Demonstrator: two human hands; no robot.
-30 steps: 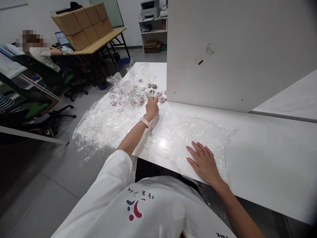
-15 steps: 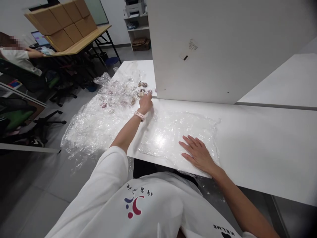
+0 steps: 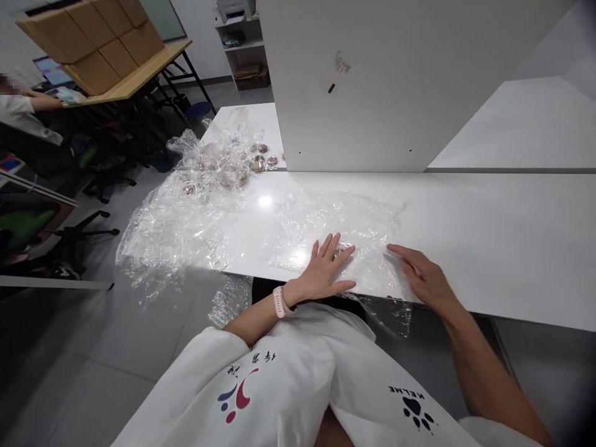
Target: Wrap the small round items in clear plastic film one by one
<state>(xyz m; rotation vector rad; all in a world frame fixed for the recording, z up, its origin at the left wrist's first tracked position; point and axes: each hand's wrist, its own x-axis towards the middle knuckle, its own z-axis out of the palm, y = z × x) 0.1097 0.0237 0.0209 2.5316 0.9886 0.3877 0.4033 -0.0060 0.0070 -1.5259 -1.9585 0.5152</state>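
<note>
A clear plastic sheet (image 3: 326, 214) lies crinkled on the white table in front of me, its near edge hanging over the front. My left hand (image 3: 323, 270) rests on it with the fingers spread. Beneath those fingers, a small dark reddish item (image 3: 343, 252) partly shows; its kind cannot be made out. To the right, my right hand (image 3: 428, 279) hovers at the sheet's right edge, index finger stretched out and the other fingers loosely bent, with nothing visible in it. Several small round wrapped items (image 3: 257, 163) lie at the back left among loose plastic film (image 3: 172, 214).
A tall white panel (image 3: 349, 118) stands upright along the table's back. The white table (image 3: 503, 248) extends right. Back left, cardboard boxes (image 3: 100, 37) are stacked on a wooden table (image 3: 139, 77), where a person in a white sleeve (image 3: 28, 115) sits.
My left hand has come back from the small round items to the middle of the plastic sheet. My right hand has lifted and shifted right. The view has tilted slightly.
</note>
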